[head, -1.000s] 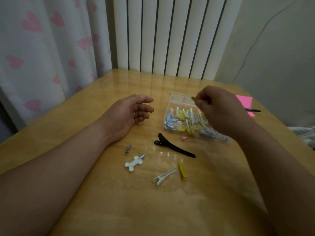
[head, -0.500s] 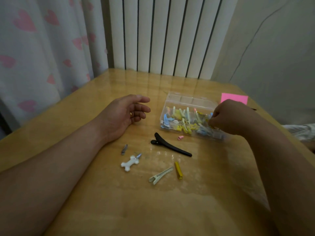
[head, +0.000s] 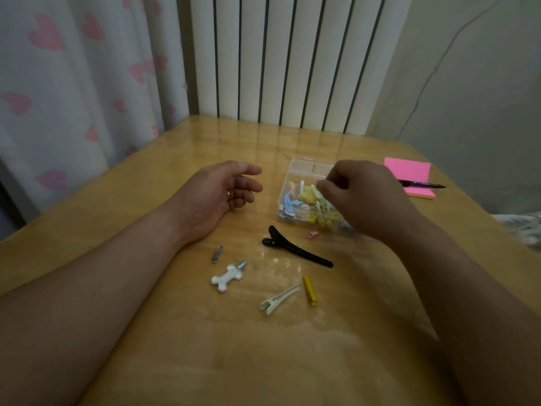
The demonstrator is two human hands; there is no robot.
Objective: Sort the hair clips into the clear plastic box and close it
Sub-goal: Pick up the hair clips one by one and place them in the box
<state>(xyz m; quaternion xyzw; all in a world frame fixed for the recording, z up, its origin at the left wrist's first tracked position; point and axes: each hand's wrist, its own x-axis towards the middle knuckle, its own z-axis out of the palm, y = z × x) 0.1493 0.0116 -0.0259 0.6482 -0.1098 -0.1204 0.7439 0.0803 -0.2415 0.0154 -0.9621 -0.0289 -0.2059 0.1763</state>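
The clear plastic box (head: 310, 168) stands open on the wooden table, holding several pastel hair clips (head: 304, 200). My right hand (head: 366, 197) hovers over the box with its fingers curled; no clip shows in them. My left hand (head: 216, 197) rests on the table left of the box, fingers loosely curled and holding nothing. Loose on the table lie a long black clip (head: 295, 250), a tiny pink clip (head: 313, 234), a yellow clip (head: 309, 290), a pale green clip (head: 279, 298), a white bone-shaped clip (head: 227, 276) and a small silver clip (head: 217, 254).
A pink sticky-note pad (head: 409, 174) with a black pen (head: 424, 185) across it lies right of the box. A white radiator (head: 287, 60) stands behind the table and a heart-print curtain (head: 73, 83) hangs at the left.
My right hand carried a yellow clip down into the box, then rose and shifted left over it with no clip showing. The left hand has stayed put.
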